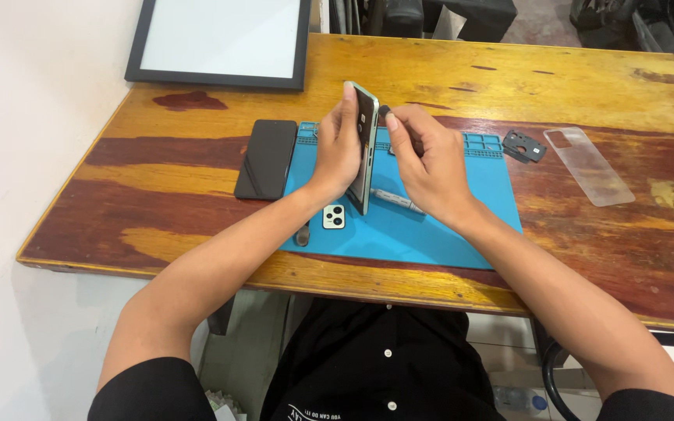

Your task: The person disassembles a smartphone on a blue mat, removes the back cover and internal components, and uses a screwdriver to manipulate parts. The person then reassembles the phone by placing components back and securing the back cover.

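hands (388,152) grip upright phone (364,144) on blue mat (462,226), centred.

Black phone screen (266,158) lies left of blue mat (462,226).

A black phone (266,158), clear case (589,165) and framed whiteboard (224,39) lie on the wooden table (571,86).

— What does the person wear?
— A black button-up shirt with short sleeves, small white buttons down the front and white lettering near the hem
— And the arms?
— Bare from the sleeves down, no watch or rings
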